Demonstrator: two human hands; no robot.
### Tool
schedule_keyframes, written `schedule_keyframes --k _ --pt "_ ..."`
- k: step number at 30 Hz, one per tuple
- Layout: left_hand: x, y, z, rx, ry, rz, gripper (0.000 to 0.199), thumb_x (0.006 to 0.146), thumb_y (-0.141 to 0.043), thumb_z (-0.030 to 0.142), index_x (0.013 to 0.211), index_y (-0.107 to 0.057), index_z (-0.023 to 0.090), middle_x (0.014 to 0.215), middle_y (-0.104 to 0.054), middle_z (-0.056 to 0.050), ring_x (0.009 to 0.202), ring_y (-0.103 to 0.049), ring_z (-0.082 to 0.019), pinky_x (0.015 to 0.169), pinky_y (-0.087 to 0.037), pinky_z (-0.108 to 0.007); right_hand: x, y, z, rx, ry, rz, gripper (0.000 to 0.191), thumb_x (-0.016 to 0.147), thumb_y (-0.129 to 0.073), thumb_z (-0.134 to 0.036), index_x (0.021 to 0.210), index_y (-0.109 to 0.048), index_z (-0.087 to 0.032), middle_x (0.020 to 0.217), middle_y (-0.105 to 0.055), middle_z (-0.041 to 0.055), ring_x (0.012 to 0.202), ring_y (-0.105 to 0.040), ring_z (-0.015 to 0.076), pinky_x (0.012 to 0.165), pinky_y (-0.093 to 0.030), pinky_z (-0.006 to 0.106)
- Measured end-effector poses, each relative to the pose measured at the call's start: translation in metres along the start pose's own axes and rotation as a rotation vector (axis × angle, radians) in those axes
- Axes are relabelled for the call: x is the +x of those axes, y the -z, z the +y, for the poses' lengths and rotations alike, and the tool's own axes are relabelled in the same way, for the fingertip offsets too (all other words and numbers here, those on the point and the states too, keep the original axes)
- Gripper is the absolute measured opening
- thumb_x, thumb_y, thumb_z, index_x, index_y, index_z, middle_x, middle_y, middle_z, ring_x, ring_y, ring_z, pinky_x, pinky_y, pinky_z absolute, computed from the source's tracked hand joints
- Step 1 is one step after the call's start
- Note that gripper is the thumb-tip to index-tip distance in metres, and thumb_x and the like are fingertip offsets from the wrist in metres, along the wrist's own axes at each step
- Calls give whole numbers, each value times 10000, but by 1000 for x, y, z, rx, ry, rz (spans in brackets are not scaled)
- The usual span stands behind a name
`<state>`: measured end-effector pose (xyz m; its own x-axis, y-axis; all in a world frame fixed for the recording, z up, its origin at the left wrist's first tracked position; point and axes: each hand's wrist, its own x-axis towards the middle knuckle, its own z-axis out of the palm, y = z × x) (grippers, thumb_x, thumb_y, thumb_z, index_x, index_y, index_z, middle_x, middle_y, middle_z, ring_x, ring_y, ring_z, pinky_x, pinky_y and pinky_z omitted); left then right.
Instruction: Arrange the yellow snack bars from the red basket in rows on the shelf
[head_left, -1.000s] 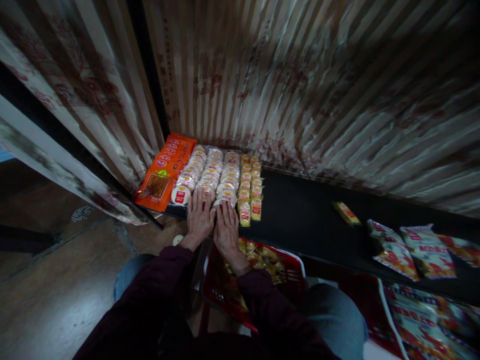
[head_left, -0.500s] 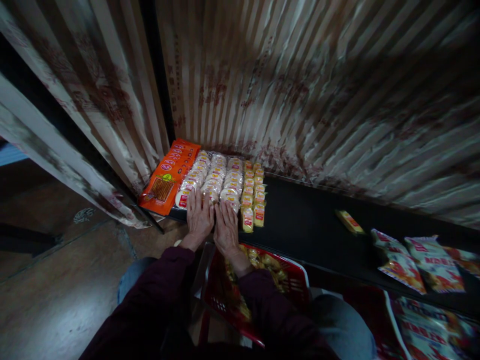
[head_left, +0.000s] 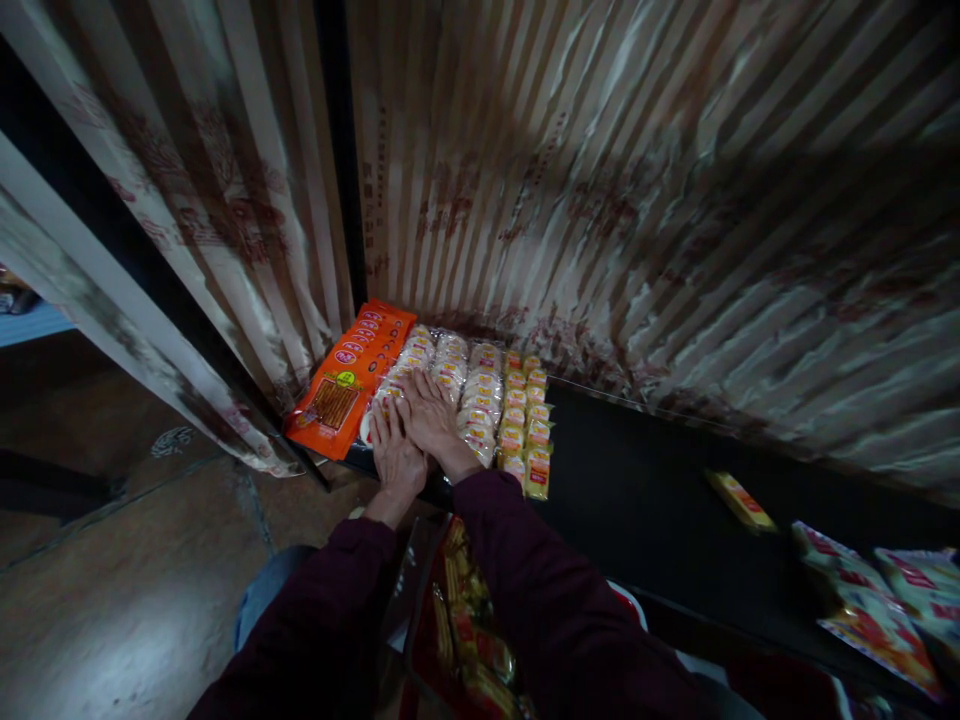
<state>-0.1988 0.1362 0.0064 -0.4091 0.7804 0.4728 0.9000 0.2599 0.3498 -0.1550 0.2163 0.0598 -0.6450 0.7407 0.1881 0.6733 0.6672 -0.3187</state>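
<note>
Columns of clear-wrapped round white crackers (head_left: pixel 482 400) lie overlapping on a black shelf (head_left: pixel 630 480). My right hand (head_left: pixel 436 415) rests on the left and middle columns, its fingers stretched out. Close beside it, my left hand (head_left: pixel 397 460) lies on the front end of the left column, fingers extended, partly covering the crackers there. Neither hand grasps anything that I can see. To the left of the crackers lies a flat orange snack bag (head_left: pixel 356 365). Small yellow-wrapped packets (head_left: pixel 537 470) stand in two columns to the right.
Under my arms is a red basket (head_left: pixel 421 640) holding gold-wrapped packets (head_left: pixel 469 625). A single yellow packet (head_left: pixel 741 502) and some white-and-red snack bags (head_left: pixel 862 600) lie farther right on the shelf. A printed curtain (head_left: pixel 600 200) hangs behind, with a black post (head_left: pixel 341 150) at the corner.
My right hand has moved left and farther back over the crackers, now close against my left hand. My left hand stays near the front of the left column. The view has shifted slightly.
</note>
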Motion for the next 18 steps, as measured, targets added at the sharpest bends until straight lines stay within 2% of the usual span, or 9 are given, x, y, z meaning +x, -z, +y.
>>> schedule_keyframes --k 7,13,18 --pt "3 0 -2 -8 -8 -33 600 855 -463 317 1417 -423 110 1519 -331 -151 1452 -112 -348 1155 -184 -578 27 -8 -3 -16 18 -53 489 963 -342 -350 1388 -453 -137 1482 -415 117 1400 -318 229 1169 -133 425" --pt "1 -1 -1 6 11 -64 612 867 -445 331 1423 -404 80 1522 -312 -171 1453 -96 -352 1153 -177 -581 27 -8 -3 -21 39 -51 461 963 -343 -332 1354 -495 -140 1456 -454 109 1371 -358 231 1175 -85 435" --pt "1 0 0 16 0 -70 631 853 -485 392 1411 -431 101 1520 -319 -166 1451 -106 -359 1154 -153 -590 24 -9 -2 -4 63 -40 440 958 -365 -333 1327 -523 -152 1437 -480 103 1364 -362 232 1174 -89 444"
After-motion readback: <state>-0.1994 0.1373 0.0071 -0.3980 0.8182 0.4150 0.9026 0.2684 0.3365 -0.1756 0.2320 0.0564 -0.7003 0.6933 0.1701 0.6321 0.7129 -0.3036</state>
